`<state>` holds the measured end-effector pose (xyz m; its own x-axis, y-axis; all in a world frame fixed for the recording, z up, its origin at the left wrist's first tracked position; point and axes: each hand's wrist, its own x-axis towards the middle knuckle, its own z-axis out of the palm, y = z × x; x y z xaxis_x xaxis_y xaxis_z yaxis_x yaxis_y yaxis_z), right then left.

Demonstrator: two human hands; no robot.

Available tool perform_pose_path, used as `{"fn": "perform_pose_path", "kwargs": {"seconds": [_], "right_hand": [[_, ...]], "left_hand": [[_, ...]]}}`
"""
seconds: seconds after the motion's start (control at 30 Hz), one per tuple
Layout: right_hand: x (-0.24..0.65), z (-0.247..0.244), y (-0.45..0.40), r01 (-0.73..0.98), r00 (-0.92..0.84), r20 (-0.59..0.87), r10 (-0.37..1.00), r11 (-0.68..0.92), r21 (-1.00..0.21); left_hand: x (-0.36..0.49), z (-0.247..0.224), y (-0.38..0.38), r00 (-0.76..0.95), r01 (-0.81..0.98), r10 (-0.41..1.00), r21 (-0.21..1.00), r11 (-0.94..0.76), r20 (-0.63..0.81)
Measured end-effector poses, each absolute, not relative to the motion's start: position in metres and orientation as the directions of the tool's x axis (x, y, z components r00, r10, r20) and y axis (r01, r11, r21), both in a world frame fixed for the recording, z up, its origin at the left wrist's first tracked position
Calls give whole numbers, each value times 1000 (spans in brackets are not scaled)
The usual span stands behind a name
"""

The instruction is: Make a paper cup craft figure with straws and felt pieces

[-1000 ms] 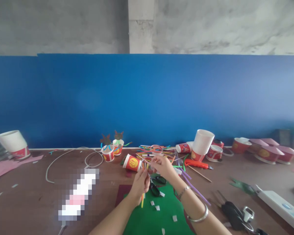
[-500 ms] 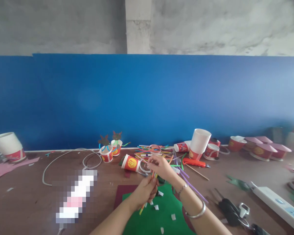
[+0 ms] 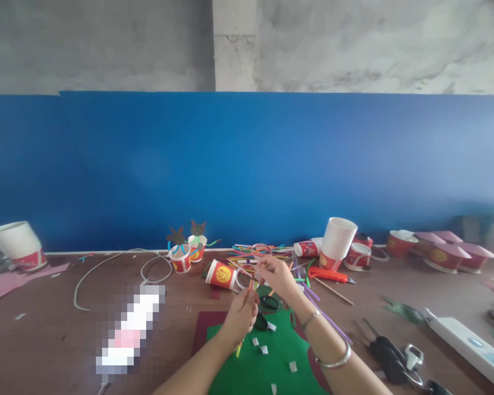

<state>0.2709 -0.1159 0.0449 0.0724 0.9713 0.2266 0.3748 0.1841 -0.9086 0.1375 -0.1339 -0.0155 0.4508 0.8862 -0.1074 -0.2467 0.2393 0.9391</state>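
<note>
My left hand (image 3: pixel 242 317) is closed around a small bunch of thin straws (image 3: pixel 239 350), yellow and orange. Their lower ends stick out beneath the fist and their tops show above the thumb. Just above those tops, my right hand (image 3: pixel 274 274) is pinched; what sits between its fingertips is too small to make out. Under both hands lies a green paper sheet (image 3: pixel 280 362) with several white scraps on it. A pair of black-handled scissors (image 3: pixel 269 303) rests near its top edge, partly hidden by my hands.
Behind my hands lies a pile of coloured straws (image 3: pixel 241 253), with a tipped paper cup (image 3: pixel 221 274) beside it. An orange cutter (image 3: pixel 328 275) and stacked cups (image 3: pixel 337 241) stand to the right. Farther right are a power strip (image 3: pixel 469 343) and keys (image 3: pixel 389 356); two cat-topped cups (image 3: pixel 180 259) stand left.
My right hand has lifted slightly from the tops of the straws and moved a little right. My left hand shifted slightly left, and more of the scissors now shows.
</note>
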Motion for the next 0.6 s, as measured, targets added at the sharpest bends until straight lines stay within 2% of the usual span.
{"fn": "perform_pose_path", "kwargs": {"seconds": [0.07, 0.17, 0.3, 0.6], "right_hand": [[275, 51, -119, 415, 93, 229, 969, 171, -894], [278, 54, -123, 451, 34, 207, 978, 170, -876], [274, 48, -124, 413, -43, 171, 984, 173, -894], [271, 40, -121, 416, -30, 129, 991, 129, -900]], "left_hand": [[138, -18, -129, 392, -287, 914, 931, 226, -101], [139, -21, -125, 366, -314, 926, 925, 214, -90], [138, -21, -125, 354, -324, 932, 924, 205, -83], [136, -16, -130, 362, -309, 929, 930, 200, -79]]}}
